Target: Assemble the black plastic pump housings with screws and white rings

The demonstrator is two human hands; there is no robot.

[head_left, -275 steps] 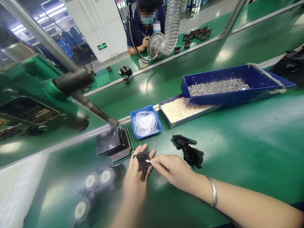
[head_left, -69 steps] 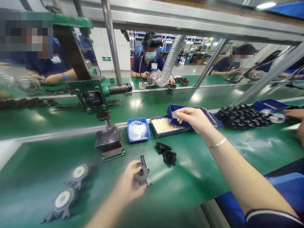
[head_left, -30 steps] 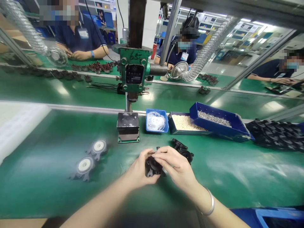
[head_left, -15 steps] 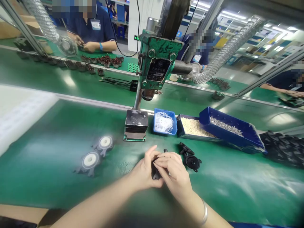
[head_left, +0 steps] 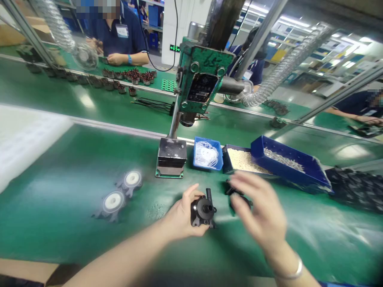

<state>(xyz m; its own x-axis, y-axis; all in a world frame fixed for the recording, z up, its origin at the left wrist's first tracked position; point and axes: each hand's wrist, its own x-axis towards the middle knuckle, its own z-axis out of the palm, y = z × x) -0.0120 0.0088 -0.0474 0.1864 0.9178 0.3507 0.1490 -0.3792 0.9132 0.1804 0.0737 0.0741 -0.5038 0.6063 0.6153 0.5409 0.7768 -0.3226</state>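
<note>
Left hand is cradling a black housing while the right hand is hanging free

The left hand is grasping the housing from the side, thumb low and fingers high, over the green surface; this hold is presumably leaving the round face and its central stub clear. A short tube is jutting from the rim, and the matte body is looking like moulded plastic. The right hand, blurred, is showing released fingers, spread apart; whether anything tiny is sticking to them, I cannot tell. A shiny bracelet is circling its wrist.

Just past it, black parts are lying partly hidden. Leftward, two parts with smooth white rings are resting ring-side up, probably set aside to save working room.

Farther out, containers are sitting seemingly for easy reach: a blue tray holding glossy loops, a shallow tray holding grainy cream pellets, and a blue bin of slim metallic pins overlapping it. A blocky dark base is standing near a chipped green press. Beyond, a co-worker is facing this way.
</note>
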